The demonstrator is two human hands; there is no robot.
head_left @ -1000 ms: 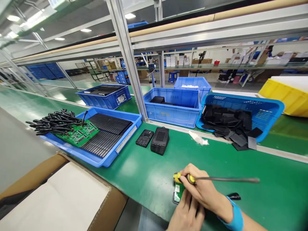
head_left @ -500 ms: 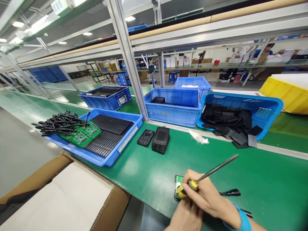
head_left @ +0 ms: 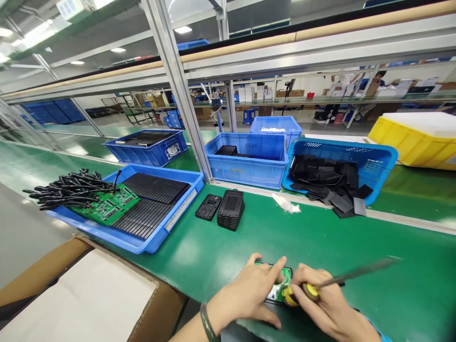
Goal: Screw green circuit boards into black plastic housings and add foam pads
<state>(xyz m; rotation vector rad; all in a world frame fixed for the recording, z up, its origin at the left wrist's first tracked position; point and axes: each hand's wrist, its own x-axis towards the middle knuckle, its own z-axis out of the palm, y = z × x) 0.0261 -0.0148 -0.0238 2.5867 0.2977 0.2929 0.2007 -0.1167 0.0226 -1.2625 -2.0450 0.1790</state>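
A green circuit board (head_left: 287,274) in a black case lies near the table's front edge. My left hand (head_left: 251,289) rests over its left part with fingers spread, the fingertips touching it. My right hand (head_left: 322,299) is closed around a screwdriver (head_left: 359,273); the yellow and black handle end is down against the board's right side, and the metal shaft points up to the right, blurred. Behind, a stack of black vented cases (head_left: 231,210) stands beside one flat black case part (head_left: 208,207).
At left, a blue tray (head_left: 180,212) holds black slats and green boards (head_left: 121,203) with black cables. Behind the table strip stand blue bins (head_left: 249,172), a basket (head_left: 383,166) of black pieces and a yellow bin (head_left: 409,142). Clear plastic (head_left: 286,204) lies in front.
My left hand has moved from beneath my right hand to the board's left side, its fingers now spread. The board has turned, and the screwdriver has shifted right with my right hand.
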